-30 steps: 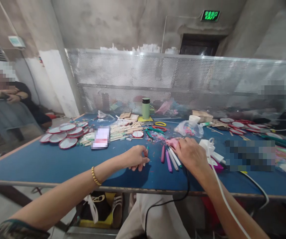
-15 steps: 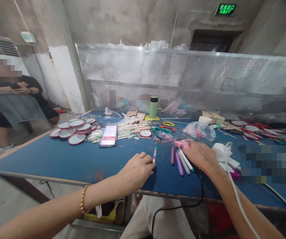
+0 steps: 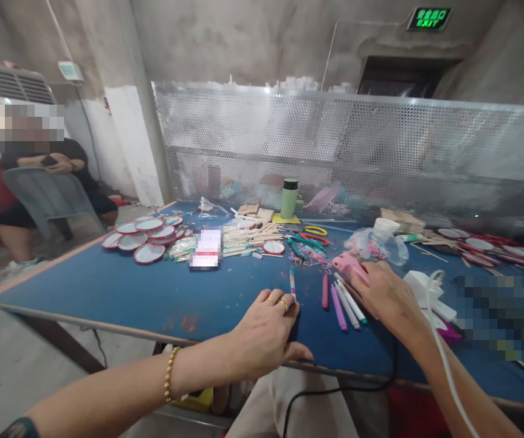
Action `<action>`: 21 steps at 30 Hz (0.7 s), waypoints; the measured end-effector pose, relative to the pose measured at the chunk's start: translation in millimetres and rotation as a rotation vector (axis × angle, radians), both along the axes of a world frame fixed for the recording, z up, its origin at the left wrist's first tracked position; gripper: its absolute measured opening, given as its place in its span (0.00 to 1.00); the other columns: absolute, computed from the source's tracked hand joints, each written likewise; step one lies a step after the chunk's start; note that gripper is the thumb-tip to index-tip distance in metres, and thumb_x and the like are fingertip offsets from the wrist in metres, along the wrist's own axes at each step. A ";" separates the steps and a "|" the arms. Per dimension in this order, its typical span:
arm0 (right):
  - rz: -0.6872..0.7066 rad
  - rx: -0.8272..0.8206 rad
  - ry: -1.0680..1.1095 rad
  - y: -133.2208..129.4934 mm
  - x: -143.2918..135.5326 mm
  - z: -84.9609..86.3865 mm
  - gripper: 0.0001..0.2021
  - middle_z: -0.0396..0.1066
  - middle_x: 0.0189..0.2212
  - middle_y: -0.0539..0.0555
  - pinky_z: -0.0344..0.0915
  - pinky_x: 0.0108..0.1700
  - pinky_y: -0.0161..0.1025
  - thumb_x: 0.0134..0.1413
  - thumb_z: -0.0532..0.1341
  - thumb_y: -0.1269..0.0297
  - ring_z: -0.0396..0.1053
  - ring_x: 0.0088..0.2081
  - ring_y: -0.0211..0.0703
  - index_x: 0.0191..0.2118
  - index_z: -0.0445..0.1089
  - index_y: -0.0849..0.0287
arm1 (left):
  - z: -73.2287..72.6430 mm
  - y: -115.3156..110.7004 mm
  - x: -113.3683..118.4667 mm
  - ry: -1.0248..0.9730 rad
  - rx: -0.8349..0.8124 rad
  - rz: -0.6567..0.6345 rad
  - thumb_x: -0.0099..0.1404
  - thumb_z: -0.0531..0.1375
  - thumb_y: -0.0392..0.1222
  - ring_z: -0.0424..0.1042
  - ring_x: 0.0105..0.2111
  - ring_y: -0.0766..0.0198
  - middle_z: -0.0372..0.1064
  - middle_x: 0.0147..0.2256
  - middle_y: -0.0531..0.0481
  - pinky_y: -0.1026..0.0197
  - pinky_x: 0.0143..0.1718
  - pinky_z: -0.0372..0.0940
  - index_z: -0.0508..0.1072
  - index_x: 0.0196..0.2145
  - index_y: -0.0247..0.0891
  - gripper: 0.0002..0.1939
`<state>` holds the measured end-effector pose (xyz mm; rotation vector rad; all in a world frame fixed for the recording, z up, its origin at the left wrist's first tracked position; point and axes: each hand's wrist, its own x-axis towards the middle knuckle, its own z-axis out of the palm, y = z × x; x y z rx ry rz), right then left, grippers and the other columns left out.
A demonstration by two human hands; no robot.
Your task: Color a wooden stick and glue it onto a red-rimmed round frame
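Observation:
My left hand (image 3: 266, 331) is low over the front of the blue table, fingers bent down on the lower end of a flat wooden stick (image 3: 292, 281) with coloured bands. Its thumb points away to the right, and the fingertips are partly hidden. My right hand (image 3: 392, 301) grips a pink glue gun (image 3: 351, 267) whose nozzle points left; a black cord (image 3: 335, 389) runs from below it. Between the hands lie a dark pink marker (image 3: 325, 292), a purple marker (image 3: 338, 309) and further pale markers (image 3: 348, 307).
Round red-rimmed discs (image 3: 149, 254) are piled at left, beside a phone (image 3: 206, 249) and wooden sticks (image 3: 253, 234). Behind stand a green bottle (image 3: 290, 201), pliers (image 3: 296, 246) and a plastic bag (image 3: 394, 246). A white cable (image 3: 444, 359) crosses my right forearm. A person sits far left.
My right hand has lifted the pink glue gun slightly and pulled it toward me. My left thumb has moved out from the other fingers. The whole view has shifted a little.

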<state>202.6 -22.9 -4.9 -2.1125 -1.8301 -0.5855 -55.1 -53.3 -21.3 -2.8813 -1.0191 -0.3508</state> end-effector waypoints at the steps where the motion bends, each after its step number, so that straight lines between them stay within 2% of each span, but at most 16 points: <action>1: 0.040 0.036 0.051 -3.2 -0.2 3.0 0.15 0.73 0.36 0.63 0.66 0.35 0.41 0.62 0.55 0.56 0.73 0.36 0.51 0.40 0.73 0.63 | -0.8 -0.5 -0.3 -0.014 -0.006 -0.007 0.62 0.50 0.69 0.64 0.49 0.48 0.67 0.50 0.37 0.49 0.50 0.59 0.70 0.50 0.31 0.37; 4: 0.218 0.165 0.288 -17.0 -2.8 13.7 0.19 0.74 0.34 0.60 0.67 0.36 0.40 0.61 0.54 0.51 0.73 0.35 0.48 0.39 0.74 0.62 | -2.3 -1.8 -1.5 -0.052 -0.018 -0.016 0.62 0.50 0.70 0.64 0.49 0.48 0.67 0.50 0.37 0.49 0.51 0.58 0.69 0.52 0.29 0.40; 6: 0.327 0.144 0.537 -28.1 -6.3 20.0 0.24 0.72 0.24 0.53 0.66 0.30 0.38 0.60 0.53 0.43 0.70 0.26 0.43 0.40 0.74 0.59 | -2.5 -2.7 -2.2 -0.064 -0.026 -0.025 0.60 0.50 0.73 0.63 0.49 0.48 0.66 0.50 0.36 0.48 0.51 0.58 0.68 0.53 0.30 0.43; 8: 0.353 0.098 0.774 -37.6 -10.5 23.8 0.28 0.64 0.15 0.47 0.62 0.22 0.36 0.58 0.53 0.38 0.64 0.17 0.40 0.42 0.73 0.59 | -2.6 -3.9 -2.9 -0.071 -0.034 -0.037 0.58 0.49 0.75 0.63 0.50 0.48 0.66 0.50 0.36 0.48 0.52 0.58 0.67 0.54 0.30 0.46; 13: 0.382 0.164 0.991 -45.7 -17.2 22.7 0.30 0.61 0.12 0.45 0.60 0.21 0.34 0.51 0.59 0.35 0.60 0.16 0.37 0.41 0.73 0.61 | -1.5 -7.0 -4.8 -0.095 -0.064 -0.038 0.54 0.53 0.75 0.64 0.50 0.45 0.65 0.51 0.34 0.46 0.52 0.59 0.66 0.56 0.30 0.48; 16: 0.390 0.185 1.046 -44.1 -17.6 19.8 0.30 0.62 0.13 0.45 0.61 0.21 0.34 0.49 0.60 0.36 0.60 0.16 0.36 0.41 0.73 0.61 | 8.0 -3.0 -3.2 -0.134 -0.090 0.003 0.60 0.56 0.69 0.65 0.50 0.45 0.67 0.50 0.35 0.45 0.50 0.60 0.67 0.54 0.32 0.39; 19: 0.419 0.183 1.125 -41.4 -18.6 17.5 0.31 0.63 0.14 0.46 0.59 0.19 0.34 0.48 0.61 0.35 0.59 0.16 0.36 0.43 0.72 0.62 | 26.9 10.3 5.3 -0.208 -0.109 0.062 0.67 0.57 0.54 0.67 0.48 0.50 0.69 0.48 0.39 0.49 0.48 0.62 0.71 0.48 0.35 0.21; 21: 0.424 0.200 1.162 -39.1 -20.0 15.7 0.32 0.63 0.14 0.46 0.58 0.18 0.33 0.48 0.61 0.35 0.59 0.15 0.35 0.43 0.72 0.63 | 40.8 21.8 14.9 -0.305 -0.203 0.127 0.67 0.58 0.49 0.70 0.44 0.54 0.72 0.44 0.42 0.53 0.44 0.63 0.71 0.47 0.36 0.16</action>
